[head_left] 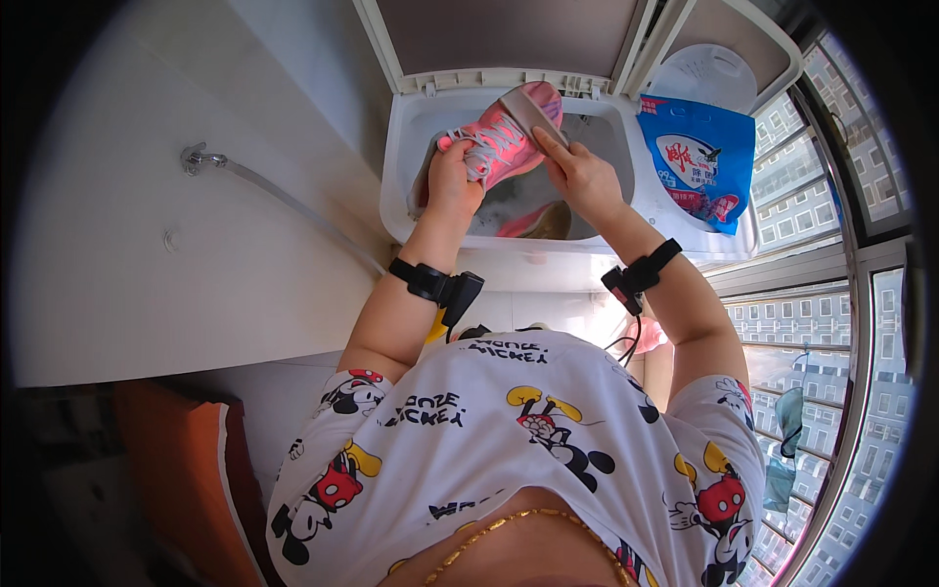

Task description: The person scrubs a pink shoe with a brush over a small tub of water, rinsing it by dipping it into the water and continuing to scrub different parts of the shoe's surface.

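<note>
Apparently mid-scrub over the tub, gripping pink shoe in left hand, brush in right hand, with, seemingly, another shoe inside left to do!

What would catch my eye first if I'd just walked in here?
Probably the bright pink shoe, held in the left hand over an open white tub, with the right hand holding a pale flat block, perhaps a brush, against it. Then the big blue bag right of the tub, and the cartoon-print shirt across the bottom.
</note>
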Demonstrator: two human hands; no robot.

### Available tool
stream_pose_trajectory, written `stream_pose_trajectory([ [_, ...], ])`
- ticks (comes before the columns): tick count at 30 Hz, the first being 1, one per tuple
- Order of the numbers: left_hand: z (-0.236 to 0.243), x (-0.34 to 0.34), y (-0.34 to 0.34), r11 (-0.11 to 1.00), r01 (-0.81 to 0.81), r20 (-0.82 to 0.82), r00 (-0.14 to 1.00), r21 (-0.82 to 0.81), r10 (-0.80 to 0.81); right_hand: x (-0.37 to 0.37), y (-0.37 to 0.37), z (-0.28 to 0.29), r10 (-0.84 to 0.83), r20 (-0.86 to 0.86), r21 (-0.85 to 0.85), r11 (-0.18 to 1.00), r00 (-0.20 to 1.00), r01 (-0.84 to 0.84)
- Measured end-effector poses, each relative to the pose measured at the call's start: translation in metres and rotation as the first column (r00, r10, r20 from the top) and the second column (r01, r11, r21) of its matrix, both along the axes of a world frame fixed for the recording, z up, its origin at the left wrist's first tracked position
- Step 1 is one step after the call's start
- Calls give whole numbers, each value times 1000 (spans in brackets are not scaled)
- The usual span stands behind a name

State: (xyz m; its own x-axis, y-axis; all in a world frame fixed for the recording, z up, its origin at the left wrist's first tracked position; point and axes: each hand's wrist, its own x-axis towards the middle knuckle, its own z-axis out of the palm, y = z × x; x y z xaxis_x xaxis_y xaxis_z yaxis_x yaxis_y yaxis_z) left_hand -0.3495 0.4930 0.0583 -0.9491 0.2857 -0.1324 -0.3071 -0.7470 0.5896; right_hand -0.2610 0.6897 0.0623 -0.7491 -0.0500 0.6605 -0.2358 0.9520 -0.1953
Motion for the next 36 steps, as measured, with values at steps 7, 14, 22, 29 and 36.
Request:
stream_pose_trajectory([
  [7, 19, 17, 3, 999, -30, 99, 994, -36, 33, -15, 19, 5, -102, -14, -45, 994, 995, 102],
  [14, -3, 2, -9, 956, 232, 102, 962, 182, -253, -30, 35, -23, 58, -141, -835, 529, 988, -150],
  [22, -1, 22, -2, 766, 207, -441, 714, -609, -543, -38, 38, -10, 10, 42, -944, 327, 999, 37],
  [29, -37, 20, 23, 748, -346, -766, 557, -566, -321, -51, 43, 15, 159, -9, -845, 526, 987, -93],
  [36, -49, 17, 10, 957, -134, -369, 929, -256, 32, 30, -17, -7, 130, 68, -230, 967, 989, -112],
])
